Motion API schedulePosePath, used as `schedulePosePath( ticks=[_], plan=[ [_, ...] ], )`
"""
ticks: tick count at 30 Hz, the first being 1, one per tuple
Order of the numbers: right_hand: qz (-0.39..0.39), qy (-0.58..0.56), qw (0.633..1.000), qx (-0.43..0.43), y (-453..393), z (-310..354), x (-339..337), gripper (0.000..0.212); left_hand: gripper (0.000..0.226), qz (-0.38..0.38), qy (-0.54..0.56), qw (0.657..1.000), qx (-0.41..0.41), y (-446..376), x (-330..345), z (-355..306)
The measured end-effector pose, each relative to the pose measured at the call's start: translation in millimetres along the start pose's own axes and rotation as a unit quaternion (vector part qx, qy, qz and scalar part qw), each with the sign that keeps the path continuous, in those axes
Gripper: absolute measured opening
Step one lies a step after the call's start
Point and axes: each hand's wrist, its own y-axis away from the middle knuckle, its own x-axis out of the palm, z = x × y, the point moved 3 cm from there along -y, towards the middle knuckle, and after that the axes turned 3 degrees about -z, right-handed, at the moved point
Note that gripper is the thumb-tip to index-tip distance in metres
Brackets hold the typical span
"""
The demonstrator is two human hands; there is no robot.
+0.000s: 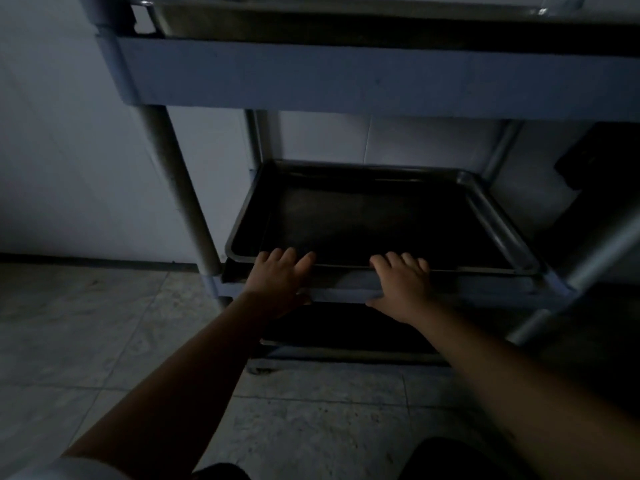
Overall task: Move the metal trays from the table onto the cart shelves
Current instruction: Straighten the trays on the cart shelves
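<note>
A shallow metal tray [498, 216] lies flat on the middle shelf [485, 289] of a metal cart, dark inside in the dim light. My left hand [280, 278] rests on the tray's near rim at the left, fingers over the edge and thumb below. My right hand [401, 285] lies on the same rim further right, fingers spread on top and thumb under the shelf lip. Another metal tray [311, 19] with a handle sits on the top shelf [346, 77].
The cart's round posts [180, 188] stand at the front left and at the right [595, 258]. A lower shelf edge [346, 355] shows under my hands. A white wall is behind the cart and tiled floor [104, 341] spreads to the left and front.
</note>
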Motion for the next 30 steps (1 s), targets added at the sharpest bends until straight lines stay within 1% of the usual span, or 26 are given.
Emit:
schedulePosePath(
  ticks=[4,7,10,12,15,17,20,26,28,30],
  plan=[
    [-0.011,-0.007,1.0,0.016,-4.7,0.0,0.6,0.07,0.085,-0.005,0.043,0.999,-0.014,-6.0,3.7,3.0],
    [-0.003,-0.008,1.0,0.03,-5.4,2.0,0.6,0.07,0.078,-0.011,0.043,0.999,-0.022,-7.0,2.9,2.2],
    [-0.003,-0.015,0.999,0.051,-1.7,8.8,-5.0,0.058,0.068,-0.036,0.03,0.998,-0.03,1.3,0.6,-2.6],
    [-0.005,-0.014,0.998,0.063,3.1,12.4,-9.4,0.053,0.061,-0.038,0.033,0.998,-0.041,7.0,-3.0,-5.7],
    [-0.033,-0.007,0.996,0.088,13.3,13.9,-15.4,0.043,0.046,-0.034,0.021,0.998,-0.046,12.3,-11.0,-13.9],
    [-0.047,0.005,0.995,0.085,21.1,15.9,-17.2,0.037,0.041,-0.037,0.019,0.998,-0.055,17.9,-12.5,-19.1],
    [-0.064,0.022,0.996,0.058,24.6,18.1,-17.7,0.034,0.04,-0.059,0.01,0.996,-0.064,21.9,-14.2,-20.9],
    [-0.106,0.031,0.993,0.038,32.8,18.4,-19.3,0.04,0.042,-0.09,0.021,0.994,-0.065,26.3,-16.1,-25.1],
    [-0.126,0.024,0.992,0.018,35.3,17.1,-18.6,0.05,0.053,-0.115,0.026,0.991,-0.063,28.5,-15.1,-27.6],
    [-0.125,0.014,0.992,-0.012,38.4,14.5,-14.1,0.074,0.077,-0.144,0.035,0.987,-0.063,36.0,-10.1,-29.6]
  ],
)
